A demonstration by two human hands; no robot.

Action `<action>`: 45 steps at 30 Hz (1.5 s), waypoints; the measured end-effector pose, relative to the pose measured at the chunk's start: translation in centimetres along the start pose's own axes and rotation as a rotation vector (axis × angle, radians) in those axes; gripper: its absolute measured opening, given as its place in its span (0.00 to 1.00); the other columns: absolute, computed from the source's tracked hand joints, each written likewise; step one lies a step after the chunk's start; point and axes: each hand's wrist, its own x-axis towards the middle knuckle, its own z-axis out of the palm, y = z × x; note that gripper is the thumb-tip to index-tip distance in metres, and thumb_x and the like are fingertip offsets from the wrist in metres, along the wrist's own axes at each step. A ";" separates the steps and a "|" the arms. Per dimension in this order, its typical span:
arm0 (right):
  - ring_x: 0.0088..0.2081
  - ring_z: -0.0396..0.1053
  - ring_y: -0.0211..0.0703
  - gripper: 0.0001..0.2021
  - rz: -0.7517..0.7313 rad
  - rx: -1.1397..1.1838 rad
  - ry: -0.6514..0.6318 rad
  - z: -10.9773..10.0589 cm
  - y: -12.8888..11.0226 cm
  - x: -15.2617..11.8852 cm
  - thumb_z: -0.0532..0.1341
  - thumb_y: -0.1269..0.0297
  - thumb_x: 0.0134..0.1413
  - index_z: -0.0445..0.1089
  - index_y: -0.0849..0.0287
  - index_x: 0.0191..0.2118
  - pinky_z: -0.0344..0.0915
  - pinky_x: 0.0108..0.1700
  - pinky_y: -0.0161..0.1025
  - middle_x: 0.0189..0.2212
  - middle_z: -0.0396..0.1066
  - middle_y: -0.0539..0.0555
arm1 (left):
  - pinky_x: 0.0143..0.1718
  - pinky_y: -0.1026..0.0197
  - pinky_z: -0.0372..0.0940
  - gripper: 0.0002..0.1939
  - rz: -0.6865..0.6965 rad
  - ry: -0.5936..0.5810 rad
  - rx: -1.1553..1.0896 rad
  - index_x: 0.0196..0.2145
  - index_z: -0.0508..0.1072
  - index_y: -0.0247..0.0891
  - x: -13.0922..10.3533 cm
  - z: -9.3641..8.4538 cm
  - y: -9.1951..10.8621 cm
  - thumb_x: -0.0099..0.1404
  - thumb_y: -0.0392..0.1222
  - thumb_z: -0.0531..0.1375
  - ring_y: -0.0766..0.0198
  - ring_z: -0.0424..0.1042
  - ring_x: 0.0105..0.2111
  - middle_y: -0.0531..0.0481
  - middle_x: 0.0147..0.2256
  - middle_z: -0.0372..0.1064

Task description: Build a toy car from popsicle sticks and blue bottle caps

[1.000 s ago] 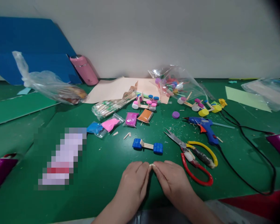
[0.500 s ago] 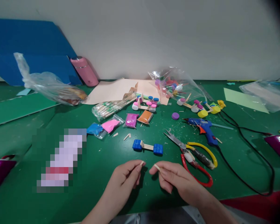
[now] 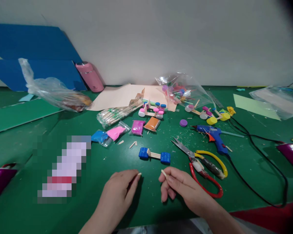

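Note:
My left hand (image 3: pixel 119 191) pinches a tiny pale stick piece (image 3: pixel 139 174) between thumb and forefinger. Between the fingers of my right hand (image 3: pixel 183 187) is a short pale wooden stick (image 3: pixel 163 173). The hands are apart, just above the green table's near part. Beyond them lies a small model (image 3: pixel 155 155) of wooden sticks with blue wheels at both ends. Scissors (image 3: pixel 197 162) with one yellow and one red handle lie open to the right of it. Small stick offcuts (image 3: pixel 133 144) are on the table behind the model.
A blue glue gun (image 3: pixel 216 136) with a black cord lies at right. Clay packets (image 3: pixel 137 127), bundled sticks (image 3: pixel 119 112) and wheeled models (image 3: pixel 151 110) are farther back. A pink bottle (image 3: pixel 90 77) leans near the wall. Purple irons (image 3: pixel 291 154) stand at both sides.
My left hand has moved left and slightly down, away from my right hand, with its small piece. My right hand's lower fingers have shifted left.

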 end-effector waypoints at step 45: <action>0.48 0.60 0.56 0.23 -0.123 -1.377 0.780 -9.0 2.7 -5.4 0.55 0.70 0.42 0.58 0.64 0.49 0.59 0.47 0.51 0.47 0.61 0.63 | 0.20 0.67 0.48 0.11 -0.502 -0.122 -1.409 0.30 0.72 0.32 1.1 2.9 5.6 0.55 0.44 0.60 0.74 0.54 0.15 0.54 0.16 0.63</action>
